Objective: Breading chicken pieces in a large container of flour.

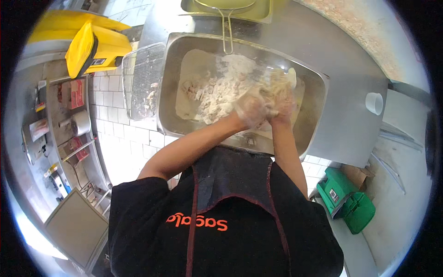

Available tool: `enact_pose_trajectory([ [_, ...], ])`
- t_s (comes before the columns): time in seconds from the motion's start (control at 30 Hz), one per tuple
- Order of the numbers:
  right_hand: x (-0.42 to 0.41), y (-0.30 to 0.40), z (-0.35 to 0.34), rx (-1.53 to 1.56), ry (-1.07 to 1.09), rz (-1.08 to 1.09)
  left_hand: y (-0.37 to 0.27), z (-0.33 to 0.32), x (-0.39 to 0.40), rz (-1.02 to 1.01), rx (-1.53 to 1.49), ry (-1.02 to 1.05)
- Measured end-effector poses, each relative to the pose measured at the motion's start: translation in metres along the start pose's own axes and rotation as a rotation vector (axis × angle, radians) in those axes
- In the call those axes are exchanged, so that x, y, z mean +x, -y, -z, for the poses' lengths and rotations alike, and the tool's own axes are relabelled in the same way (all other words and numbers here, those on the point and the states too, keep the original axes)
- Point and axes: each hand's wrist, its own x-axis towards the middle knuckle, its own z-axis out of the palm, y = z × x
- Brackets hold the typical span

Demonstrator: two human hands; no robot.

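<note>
A deep rectangular metal basin lies before me, with a heap of white flour-like powder in it. Clumpy pieces coated in the powder spread across its middle. Over the right half of the basin, my left hand and my right hand are close together, both blurred by motion. Pale dust covers my left hand. Just beyond my right hand shows a blurred yellowish mass, too smeared to name, and beside it a pale rounded object. Whether either hand grips something is hidden by the blur.
A wire-mesh basket adjoins the basin's left edge. A strainer's wire handle overhangs the far rim from another metal pan. On the steel counter stands a white cup. A yellow bin and a green bin flank the counter.
</note>
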Motion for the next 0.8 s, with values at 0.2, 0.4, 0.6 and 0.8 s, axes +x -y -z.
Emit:
enact_pose_trajectory([
  [0.2, 0.032, 0.0, -0.005, 0.971, -0.251, -0.19, 0.026, -0.05, -0.008, 0.148, -1.376, -0.083],
  [0.4, 0.045, -0.035, 0.055, -0.047, -0.406, -0.505, 0.085, 0.033, -0.056, 0.243, 0.338, -0.29],
  [0.6, 0.006, -0.07, 0.025, -1.043, 0.609, -0.137, 0.126, 0.012, -0.073, 0.715, -0.41, 0.494],
  [0.8, 0.026, 0.028, -0.005, -0.424, 0.697, -0.433, 0.063, 0.039, -0.026, 0.239, -0.559, 0.184],
])
